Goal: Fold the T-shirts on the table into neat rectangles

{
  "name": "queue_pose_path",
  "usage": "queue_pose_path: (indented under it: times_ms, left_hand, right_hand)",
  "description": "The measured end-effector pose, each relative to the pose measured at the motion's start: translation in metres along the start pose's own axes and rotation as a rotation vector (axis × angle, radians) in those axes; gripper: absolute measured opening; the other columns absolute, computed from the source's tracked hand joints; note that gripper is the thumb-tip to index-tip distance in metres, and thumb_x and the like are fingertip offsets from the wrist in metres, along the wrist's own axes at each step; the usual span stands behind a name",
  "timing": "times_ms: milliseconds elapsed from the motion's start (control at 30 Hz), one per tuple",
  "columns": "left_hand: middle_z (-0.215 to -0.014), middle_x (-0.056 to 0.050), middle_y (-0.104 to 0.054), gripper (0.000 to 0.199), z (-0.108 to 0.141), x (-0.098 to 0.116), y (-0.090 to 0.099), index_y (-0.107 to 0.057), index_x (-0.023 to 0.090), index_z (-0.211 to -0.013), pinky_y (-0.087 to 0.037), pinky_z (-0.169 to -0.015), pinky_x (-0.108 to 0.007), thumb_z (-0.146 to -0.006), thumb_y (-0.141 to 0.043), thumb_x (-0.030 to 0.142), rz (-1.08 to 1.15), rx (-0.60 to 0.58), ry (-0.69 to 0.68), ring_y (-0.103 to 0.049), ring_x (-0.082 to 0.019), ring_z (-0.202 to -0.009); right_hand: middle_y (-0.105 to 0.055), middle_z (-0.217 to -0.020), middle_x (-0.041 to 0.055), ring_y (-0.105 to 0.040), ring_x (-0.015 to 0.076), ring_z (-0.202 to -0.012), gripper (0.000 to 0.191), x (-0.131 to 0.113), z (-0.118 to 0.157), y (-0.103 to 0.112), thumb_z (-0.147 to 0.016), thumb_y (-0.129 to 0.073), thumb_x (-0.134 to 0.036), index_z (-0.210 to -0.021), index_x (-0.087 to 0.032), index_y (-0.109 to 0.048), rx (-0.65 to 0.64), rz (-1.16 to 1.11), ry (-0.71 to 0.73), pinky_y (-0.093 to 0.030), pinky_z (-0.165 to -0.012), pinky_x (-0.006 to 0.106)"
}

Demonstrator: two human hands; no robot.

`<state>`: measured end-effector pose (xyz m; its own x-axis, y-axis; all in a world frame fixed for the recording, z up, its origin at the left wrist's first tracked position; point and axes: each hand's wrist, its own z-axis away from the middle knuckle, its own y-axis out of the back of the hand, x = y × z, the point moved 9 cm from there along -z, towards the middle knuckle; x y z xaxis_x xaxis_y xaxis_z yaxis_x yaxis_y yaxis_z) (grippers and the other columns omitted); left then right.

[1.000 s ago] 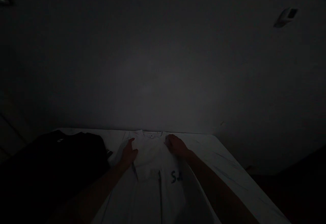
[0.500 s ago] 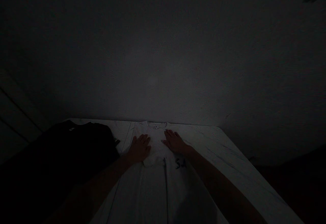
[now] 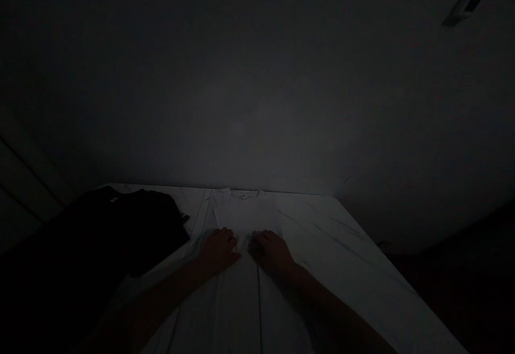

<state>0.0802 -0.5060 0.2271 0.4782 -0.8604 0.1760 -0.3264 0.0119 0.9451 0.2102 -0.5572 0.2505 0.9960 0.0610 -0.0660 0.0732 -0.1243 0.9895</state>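
A folded white T-shirt [image 3: 245, 215] lies flat on the marble-patterned table [image 3: 322, 230], its neckline toward the wall. On the shirt's lower left part rests my left hand [image 3: 219, 248], its fingers bent and its thumb held apart. My right hand [image 3: 273, 249] presses on the lower right part with bent fingers; its fingertips are dark and slightly blurred. No cloth shows clearly pinched in either hand. To the left of my left hand lies a black T-shirt [image 3: 132, 225].
A plain wall [image 3: 241, 102] rises right behind the table's far edge. High on the right of it is a small fixture [image 3: 462, 9]. The room is very dark, and the table's right edge drops to a dark area.
Both hands have slid toward me, down the white T-shirt, and their fingers have bent from lying flat. My right hand now covers the dark marking. The view has shifted slightly.
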Motion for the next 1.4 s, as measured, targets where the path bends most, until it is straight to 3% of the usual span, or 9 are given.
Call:
queue_pose_path:
  times_ms: [133,267,467,567,767,967,1067,1233,1400]
  left_hand:
    - [-0.101,-0.011,-0.067,0.013,-0.006,0.007,0.000,-0.070,0.017,-0.095,-0.047,-0.088,-0.041,-0.094,-0.060,0.024,-0.093,0.008,0.006,-0.061,-0.027,-0.104]
    - [-0.098,-0.011,-0.068,0.015,-0.007,0.011,0.007,-0.068,0.016,-0.096,-0.048,-0.087,-0.041,-0.093,-0.054,0.011,-0.152,0.085,-0.029,-0.062,-0.026,-0.100]
    - [-0.100,-0.010,-0.071,0.014,0.001,0.013,0.003,-0.068,0.017,-0.105,-0.047,-0.095,-0.041,-0.095,-0.058,0.021,-0.148,0.089,-0.164,-0.064,-0.026,-0.102]
    - [-0.102,-0.010,-0.072,0.019,0.002,0.008,-0.002,-0.069,0.017,-0.101,-0.048,-0.095,-0.042,-0.095,-0.060,0.033,-0.117,0.055,-0.136,-0.065,-0.027,-0.104]
    - [-0.095,-0.010,-0.073,0.026,-0.009,-0.003,-0.005,-0.070,0.018,-0.098,-0.051,-0.088,-0.039,-0.101,-0.047,0.029,-0.094,-0.011,-0.018,-0.069,-0.025,-0.095]
    - [-0.147,-0.013,-0.057,0.042,-0.023,-0.019,0.001,-0.056,0.023,-0.140,-0.040,-0.111,-0.048,-0.101,-0.045,0.033,-0.044,0.110,-0.002,-0.051,-0.028,-0.136]
    - [-0.144,-0.011,-0.060,0.039,-0.029,-0.029,-0.009,-0.062,0.024,-0.133,-0.039,-0.112,-0.051,-0.103,-0.042,0.037,-0.034,0.065,0.023,-0.053,-0.028,-0.134]
    - [-0.157,-0.013,-0.047,0.049,-0.035,-0.039,-0.022,-0.052,0.025,-0.147,-0.035,-0.114,-0.057,-0.100,-0.045,0.041,-0.032,0.061,0.093,-0.042,-0.033,-0.144]
    - [-0.146,-0.012,-0.058,0.039,-0.048,-0.041,-0.018,-0.061,0.023,-0.135,-0.036,-0.114,-0.056,-0.103,-0.040,0.033,-0.029,0.085,0.119,-0.049,-0.030,-0.140]
  right_hand:
    - [-0.069,-0.120,0.0095,-0.063,0.0228,-0.110,0.031,-0.002,-0.002,-0.003,-0.094,-0.056,-0.028,-0.123,-0.025,-0.068,-0.010,0.017,-0.103,-0.049,-0.089,0.031]
    - [-0.071,-0.116,0.0089,-0.063,0.0213,-0.110,0.028,-0.003,-0.002,0.000,-0.095,-0.051,-0.019,-0.114,-0.023,-0.072,-0.036,0.013,-0.091,-0.047,-0.091,0.029]
    - [-0.071,-0.122,0.0095,-0.061,0.0226,-0.116,0.034,-0.007,0.007,-0.004,-0.093,-0.050,-0.014,-0.120,-0.021,-0.070,-0.047,-0.001,0.017,-0.047,-0.100,0.034]
    - [-0.068,-0.133,0.0097,-0.057,0.0229,-0.127,0.038,-0.008,0.010,-0.007,-0.093,-0.050,-0.015,-0.125,-0.022,-0.069,-0.030,-0.021,0.082,-0.045,-0.107,0.038]
    - [-0.057,-0.148,0.0122,-0.045,0.0259,-0.143,0.049,-0.015,0.018,-0.016,-0.089,-0.051,-0.014,-0.137,-0.020,-0.062,-0.144,-0.044,0.212,-0.039,-0.115,0.046]
    - [-0.046,-0.156,0.0113,-0.039,0.0241,-0.147,0.051,-0.015,0.029,-0.013,-0.102,-0.038,-0.024,-0.153,-0.022,-0.044,-0.109,-0.059,0.202,-0.034,-0.119,0.050]
    - [-0.038,-0.160,0.0134,-0.034,0.0260,-0.149,0.054,-0.010,0.033,-0.014,-0.105,-0.037,-0.035,-0.157,-0.021,-0.035,-0.030,-0.063,0.173,-0.033,-0.120,0.052]
    - [-0.034,-0.161,0.0181,-0.031,0.0302,-0.151,0.065,-0.002,0.038,-0.024,-0.103,-0.042,-0.042,-0.160,-0.016,-0.026,0.000,-0.058,0.151,-0.031,-0.120,0.057]
    - [-0.033,-0.162,0.0186,-0.032,0.0282,-0.150,0.061,0.033,0.016,-0.013,-0.105,-0.030,-0.040,-0.159,-0.011,-0.027,0.040,-0.071,0.044,-0.034,-0.120,0.051]
